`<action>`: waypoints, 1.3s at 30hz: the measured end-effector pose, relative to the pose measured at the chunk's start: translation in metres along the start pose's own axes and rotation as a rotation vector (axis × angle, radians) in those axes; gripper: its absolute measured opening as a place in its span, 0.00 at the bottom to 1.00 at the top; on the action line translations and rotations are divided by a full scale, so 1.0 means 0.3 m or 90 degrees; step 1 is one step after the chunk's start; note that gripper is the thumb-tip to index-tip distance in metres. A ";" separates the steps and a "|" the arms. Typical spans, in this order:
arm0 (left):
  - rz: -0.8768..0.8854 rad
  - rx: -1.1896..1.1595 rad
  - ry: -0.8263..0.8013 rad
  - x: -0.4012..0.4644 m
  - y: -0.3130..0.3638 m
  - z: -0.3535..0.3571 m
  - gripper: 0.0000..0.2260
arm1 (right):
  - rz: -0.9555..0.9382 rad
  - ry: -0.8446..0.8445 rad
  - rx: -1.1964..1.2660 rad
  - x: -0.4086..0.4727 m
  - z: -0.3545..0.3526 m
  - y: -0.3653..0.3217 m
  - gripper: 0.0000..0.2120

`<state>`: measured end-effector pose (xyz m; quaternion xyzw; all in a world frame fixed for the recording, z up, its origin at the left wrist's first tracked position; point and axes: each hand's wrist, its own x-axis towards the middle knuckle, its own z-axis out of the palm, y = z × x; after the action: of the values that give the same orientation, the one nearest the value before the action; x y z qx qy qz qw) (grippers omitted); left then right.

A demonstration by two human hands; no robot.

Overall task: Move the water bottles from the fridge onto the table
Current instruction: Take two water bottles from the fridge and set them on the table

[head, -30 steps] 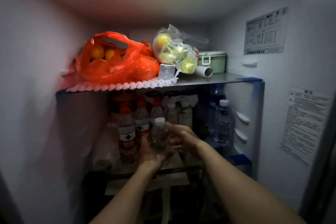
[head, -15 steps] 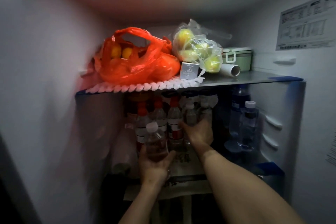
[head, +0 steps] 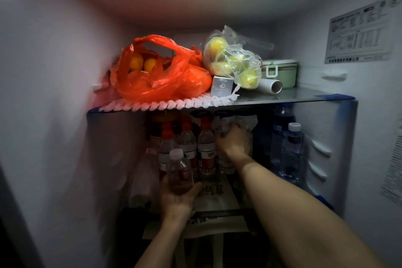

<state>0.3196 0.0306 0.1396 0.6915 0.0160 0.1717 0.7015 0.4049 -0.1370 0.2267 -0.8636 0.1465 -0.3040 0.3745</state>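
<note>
My left hand [head: 177, 199] holds a small white-capped water bottle [head: 179, 172] upright at the front of the fridge's lower shelf. My right hand [head: 233, 142] reaches deeper in and wraps over a clear bottle [head: 226, 163] in the back row; its fingers hide the bottle's top. Red-capped bottles with red labels [head: 205, 148] stand just left of that hand. Two taller clear bottles [head: 292, 150] stand at the right of the shelf.
The glass shelf [head: 282, 98] above carries an orange bag of fruit [head: 161, 72], a clear bag of yellow-green fruit [head: 235, 61], a small box [head: 221, 86], a white tube [head: 272, 86] and a green container [head: 280, 70]. Fridge walls close in on both sides.
My right hand has gone from the held bottle to the back row and closed over a clear bottle. My left hand kept the small bottle. The camera moved closer.
</note>
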 end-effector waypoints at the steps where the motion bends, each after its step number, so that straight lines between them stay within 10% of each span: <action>1: 0.011 -0.002 -0.002 -0.003 0.000 0.004 0.26 | 0.014 0.007 0.007 -0.001 -0.005 -0.002 0.21; 16: 0.090 0.106 -0.082 -0.040 0.013 0.013 0.34 | -0.093 0.089 0.293 -0.178 -0.074 0.103 0.10; 20: 0.124 0.141 -0.114 -0.092 -0.009 0.014 0.35 | -0.008 -0.096 0.381 -0.256 -0.042 0.172 0.32; 24: 0.075 0.027 -0.096 -0.136 0.007 0.007 0.30 | 0.088 -0.089 0.391 -0.331 -0.011 0.216 0.18; 31: 0.021 -0.111 -0.095 -0.382 0.064 -0.118 0.20 | 0.042 -0.106 0.569 -0.573 -0.211 0.103 0.27; 34: -0.009 -0.150 -0.103 -0.542 0.124 -0.183 0.22 | 0.003 -0.168 0.564 -0.737 -0.351 0.043 0.39; 39: -0.023 -0.162 -0.118 -0.855 0.198 -0.331 0.32 | -0.080 -0.268 0.578 -1.076 -0.551 0.025 0.26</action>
<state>0.0396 0.0581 0.1383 0.6094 -0.0581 0.0950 0.7850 0.0504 -0.0790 0.1756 -0.6634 -0.1317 -0.1782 0.7147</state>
